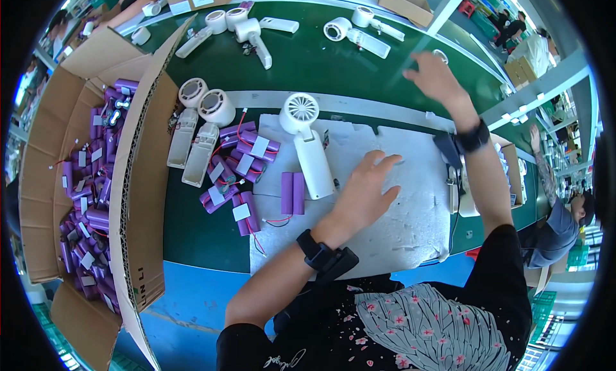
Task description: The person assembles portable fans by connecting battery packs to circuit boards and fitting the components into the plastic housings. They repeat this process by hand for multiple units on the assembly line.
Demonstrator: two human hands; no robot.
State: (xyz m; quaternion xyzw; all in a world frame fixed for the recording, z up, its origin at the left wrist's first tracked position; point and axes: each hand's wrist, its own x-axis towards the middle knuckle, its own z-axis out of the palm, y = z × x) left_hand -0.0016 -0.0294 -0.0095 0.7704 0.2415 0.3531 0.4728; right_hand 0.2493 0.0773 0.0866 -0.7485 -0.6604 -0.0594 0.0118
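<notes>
1. White plastic is lying just left of the left hand (367,190): I am seeing a fan (316,167), its round grille toward the far side and its handle slanting back toward me.
2. Fingers spread and thumb well apart, that left hand is hovering over a pale foam sheet (398,233); I am not able to tell whether any fingertip is touching it.
3. The right hand (438,79) is hanging above the green counter (289,69), farther out, its fingers bending a little and its thumb side standing open.
4. Black wristbands (323,254) are circling both wrists.
5. Beside the fan's handle, a purple battery pair (292,192) is resting on the foam sheet, its thin wires trailing nearer me.
6. Farther left, I am viewing a loose heap of purple battery packs (246,210) with white labels, partly overlapping the sheet's edge.
7. Next to the heap, two opened fan bodies (201,154) are lying side by side.
8. At the far left, a big cardboard box (146,198) is holding many more purple packs.
9. Across the counter, more white fans (369,43) are lying in two groups.
10. At the right edge, a co-worker (555,233) is stretching out an arm.
</notes>
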